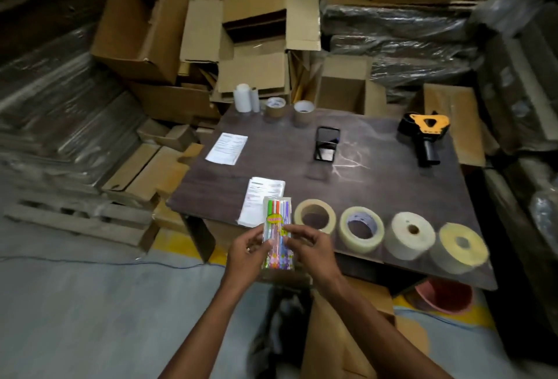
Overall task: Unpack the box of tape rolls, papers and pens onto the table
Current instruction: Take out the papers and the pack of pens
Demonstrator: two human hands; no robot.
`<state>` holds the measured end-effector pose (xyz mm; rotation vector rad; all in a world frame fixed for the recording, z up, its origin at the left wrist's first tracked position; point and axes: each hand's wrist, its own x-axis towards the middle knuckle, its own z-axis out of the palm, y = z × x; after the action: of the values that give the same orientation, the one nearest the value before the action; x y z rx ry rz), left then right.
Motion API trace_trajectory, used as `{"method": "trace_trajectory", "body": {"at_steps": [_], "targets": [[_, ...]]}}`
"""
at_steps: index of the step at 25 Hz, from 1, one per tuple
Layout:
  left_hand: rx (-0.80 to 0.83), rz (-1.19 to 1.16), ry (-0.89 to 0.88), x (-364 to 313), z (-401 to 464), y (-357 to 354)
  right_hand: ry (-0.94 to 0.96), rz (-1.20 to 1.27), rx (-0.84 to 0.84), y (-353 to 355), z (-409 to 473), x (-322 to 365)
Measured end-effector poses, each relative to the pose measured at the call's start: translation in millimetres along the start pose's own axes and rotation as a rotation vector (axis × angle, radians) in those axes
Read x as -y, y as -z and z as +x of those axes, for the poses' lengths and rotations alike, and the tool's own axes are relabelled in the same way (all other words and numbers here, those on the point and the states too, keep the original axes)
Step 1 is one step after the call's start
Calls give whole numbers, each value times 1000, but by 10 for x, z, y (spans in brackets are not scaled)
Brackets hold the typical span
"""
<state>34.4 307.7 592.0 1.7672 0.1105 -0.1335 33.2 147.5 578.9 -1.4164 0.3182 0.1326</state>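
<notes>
Both hands grip a clear plastic packet of coloured pens [278, 235] at the near edge of the dark wooden table [377, 173]: the left hand [246, 253] pinches its left side, the right hand [311, 247] its right. Four rolls of pale tape [389, 235] lie in a row to the right, and a folded white printed paper [262, 201] lies just beyond the packet. Another white printed sheet [227, 148] lies farther left.

Print on both papers [227, 148] is too blurred to read.
</notes>
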Motion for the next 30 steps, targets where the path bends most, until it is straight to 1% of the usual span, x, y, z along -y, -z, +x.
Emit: {"method": "trace_trajectory", "body": {"at_steps": [3, 6, 8, 11, 15, 20, 25, 30], "targets": [[-25, 46, 16, 76, 461, 531, -60, 2, 19, -579, 413, 15], [-35, 123, 41, 257, 926, 967, -107, -55, 15, -1055, 830, -102], [-21, 160, 64, 355, 1217, 1159, -89, -137, 3, -1284, 1113, -219], [-36, 196, 115, 450, 1574, 1291, -116, -195, -42, -1502, 1372, -262], [-9, 219, 198, 610, 1915, 1350, -154, -360, -59, -1661, 1668, -292], [-49, 233, 236, 737, 2111, 1313, -167, -527, -63, -1782, 1881, -334], [-112, 239, 266, 710, 2121, 1283, -159, -521, -26, -1808, 1928, -464], [-131, 234, 230, 780, 2053, 1298, -153, -445, -21, -1711, 1858, -418]]}}
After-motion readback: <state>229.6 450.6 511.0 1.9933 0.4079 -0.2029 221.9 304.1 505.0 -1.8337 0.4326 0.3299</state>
